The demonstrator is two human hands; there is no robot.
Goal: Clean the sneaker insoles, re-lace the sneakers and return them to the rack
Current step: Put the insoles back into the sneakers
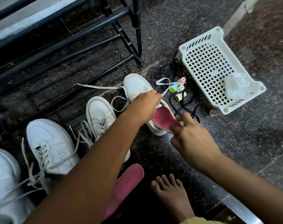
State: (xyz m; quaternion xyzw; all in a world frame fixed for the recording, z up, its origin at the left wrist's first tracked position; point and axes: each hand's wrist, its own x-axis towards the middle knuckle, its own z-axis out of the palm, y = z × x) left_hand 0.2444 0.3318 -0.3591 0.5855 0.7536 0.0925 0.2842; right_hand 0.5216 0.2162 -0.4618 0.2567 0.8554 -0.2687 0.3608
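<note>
I see the unlaced white sneaker [136, 86] on the floor; my left hand [144, 105] grips its opening; my right hand [191, 139] pinches the pink insole [163, 116], half inside; likely light, floppy; best held at the heel.

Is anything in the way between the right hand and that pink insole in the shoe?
Nothing visible. The right hand pinches the insole at its near end, while the left hand grips the shoe at its opening.
</note>
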